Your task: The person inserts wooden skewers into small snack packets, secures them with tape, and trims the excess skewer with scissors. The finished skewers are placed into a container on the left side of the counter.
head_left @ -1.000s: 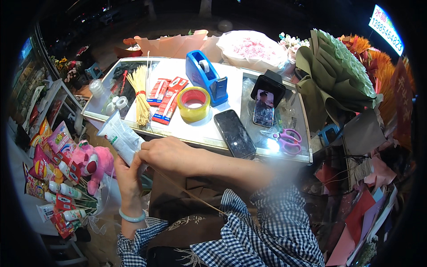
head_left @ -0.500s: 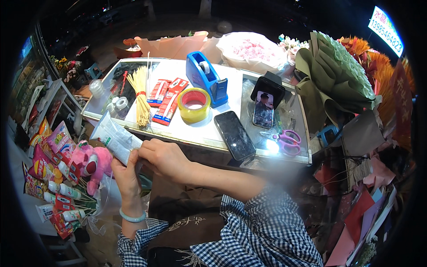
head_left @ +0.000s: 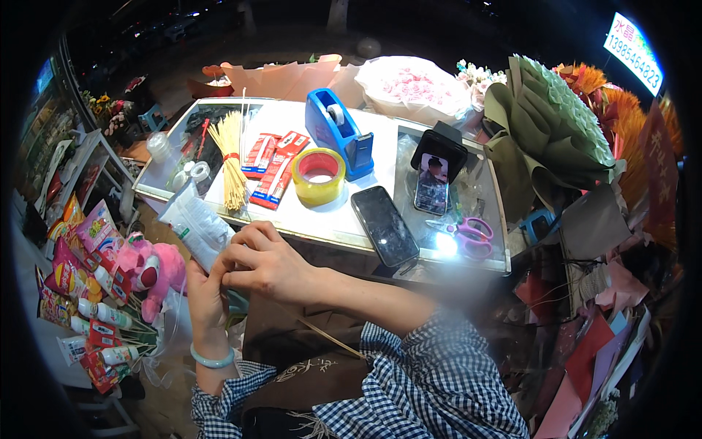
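Left hand (head_left: pixel 207 298) grips the white packet (head_left: pixel 194 224) by its near end, beside the table (head_left: pixel 386 135) on its near left; right hand (head_left: pixel 272 269) curls over, its hold hidden! Thin stick (head_left: pixel 329 337) slants near and right, likely stiff, snappable; packet looks light, soft, slippery, best pinched at that near end

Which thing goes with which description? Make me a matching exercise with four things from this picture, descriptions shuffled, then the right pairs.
Things:
1. packet
2. scissors
3. plush toy
4. sticks

Descriptions:
A. pink all over its body
B. tied in a bundle
C. held in the air
D. purple-handled

Pairs: 1-C, 2-D, 3-A, 4-B.
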Action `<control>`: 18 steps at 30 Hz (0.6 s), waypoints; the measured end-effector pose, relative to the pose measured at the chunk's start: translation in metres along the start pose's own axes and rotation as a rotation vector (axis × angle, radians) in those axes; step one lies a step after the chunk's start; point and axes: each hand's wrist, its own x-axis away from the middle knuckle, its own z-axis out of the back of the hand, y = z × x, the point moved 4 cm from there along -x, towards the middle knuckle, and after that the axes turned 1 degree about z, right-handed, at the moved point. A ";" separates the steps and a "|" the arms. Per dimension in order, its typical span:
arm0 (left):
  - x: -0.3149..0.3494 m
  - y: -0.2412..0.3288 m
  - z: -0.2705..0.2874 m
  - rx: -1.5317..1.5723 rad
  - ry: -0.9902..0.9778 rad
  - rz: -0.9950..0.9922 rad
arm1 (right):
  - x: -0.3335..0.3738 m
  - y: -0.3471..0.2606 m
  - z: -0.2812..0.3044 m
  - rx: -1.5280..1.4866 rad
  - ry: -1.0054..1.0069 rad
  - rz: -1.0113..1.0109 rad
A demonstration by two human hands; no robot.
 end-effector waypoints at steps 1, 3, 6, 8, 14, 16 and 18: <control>0.001 0.001 0.000 0.024 0.013 -0.005 | 0.000 0.000 0.002 -0.020 0.042 -0.015; 0.004 0.005 0.000 0.043 0.037 -0.035 | -0.002 0.003 0.001 -0.060 0.092 -0.130; 0.008 0.010 -0.004 0.056 0.050 -0.122 | -0.001 0.011 0.002 -0.225 0.132 -0.317; 0.008 0.012 -0.005 0.016 0.031 -0.125 | 0.000 0.014 0.000 -0.347 0.104 -0.418; 0.011 0.013 -0.013 0.012 -0.004 -0.174 | 0.006 0.012 -0.010 -0.481 0.105 -0.506; 0.012 0.013 -0.016 0.033 -0.039 -0.170 | 0.009 0.012 -0.012 -0.470 0.147 -0.530; 0.012 0.014 -0.019 0.009 -0.100 -0.188 | 0.012 0.013 -0.014 -0.475 0.191 -0.545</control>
